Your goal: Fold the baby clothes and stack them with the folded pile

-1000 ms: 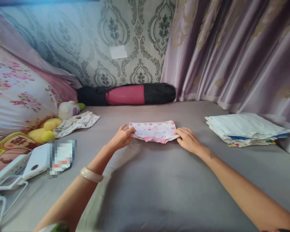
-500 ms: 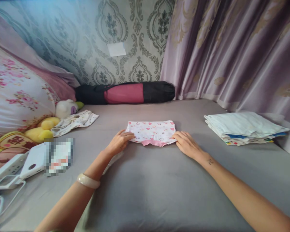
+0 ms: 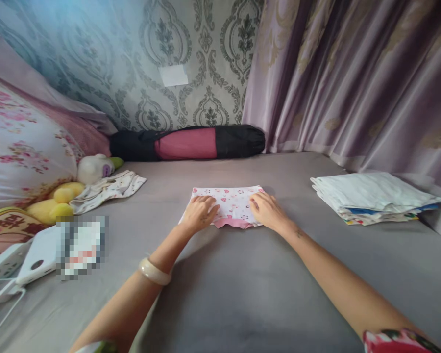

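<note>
A small white garment (image 3: 235, 206) with pink and red prints and a pink trimmed edge lies folded on the grey bed sheet (image 3: 250, 289). My left hand (image 3: 200, 213) rests on its left part, fingers stretched forward and thumb apart. On its right part lies my right hand (image 3: 264, 208), palm down, with fingers extended and slightly bent over the cloth. Neither hand grips the fabric. Both hands cover the garment's side portions.
At right sits a stack of folded white cloths (image 3: 375, 196). To the left are a crumpled printed cloth (image 3: 112, 191), plush toys (image 3: 46, 210), a white box-shaped device (image 3: 40, 255) and a cable. A black and maroon roll bag (image 3: 187, 143) lies along the wall.
Both hands have let go of the garment's lower side corners and moved inward onto its top surface. The garment stays in about the same place.
</note>
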Demonstrator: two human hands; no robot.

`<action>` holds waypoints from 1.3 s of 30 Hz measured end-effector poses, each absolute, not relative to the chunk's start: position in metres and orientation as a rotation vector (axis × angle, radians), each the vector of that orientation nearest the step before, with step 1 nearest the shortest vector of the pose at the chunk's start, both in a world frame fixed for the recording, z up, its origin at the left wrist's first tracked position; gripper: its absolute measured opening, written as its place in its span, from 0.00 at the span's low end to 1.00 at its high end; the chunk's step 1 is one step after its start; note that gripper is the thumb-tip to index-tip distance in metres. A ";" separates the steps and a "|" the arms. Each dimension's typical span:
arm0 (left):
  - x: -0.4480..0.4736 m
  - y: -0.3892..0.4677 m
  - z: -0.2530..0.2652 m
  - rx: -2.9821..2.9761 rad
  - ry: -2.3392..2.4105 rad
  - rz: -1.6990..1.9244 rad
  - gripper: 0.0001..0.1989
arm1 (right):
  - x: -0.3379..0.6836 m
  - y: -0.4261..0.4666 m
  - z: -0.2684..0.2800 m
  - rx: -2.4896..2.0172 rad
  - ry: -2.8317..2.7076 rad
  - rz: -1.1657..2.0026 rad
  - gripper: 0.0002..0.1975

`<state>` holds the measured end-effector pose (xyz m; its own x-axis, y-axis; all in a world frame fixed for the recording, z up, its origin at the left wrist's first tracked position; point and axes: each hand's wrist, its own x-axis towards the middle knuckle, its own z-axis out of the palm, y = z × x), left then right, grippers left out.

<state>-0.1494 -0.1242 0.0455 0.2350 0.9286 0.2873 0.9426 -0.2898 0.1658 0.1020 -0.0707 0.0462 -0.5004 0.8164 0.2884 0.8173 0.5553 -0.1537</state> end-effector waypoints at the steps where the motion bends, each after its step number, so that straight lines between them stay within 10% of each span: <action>1: -0.140 -0.119 0.043 -2.426 -1.840 -0.513 0.16 | 0.094 -0.067 0.043 -1.323 -2.466 -0.003 0.16; 11: -0.100 -0.077 0.017 -2.330 -2.033 -0.274 0.25 | 0.038 -0.052 0.024 -1.435 -2.640 0.182 0.29; 39: -0.099 -0.072 0.011 -2.407 -2.011 -0.168 0.26 | 0.047 -0.048 0.015 -1.539 -2.584 0.116 0.27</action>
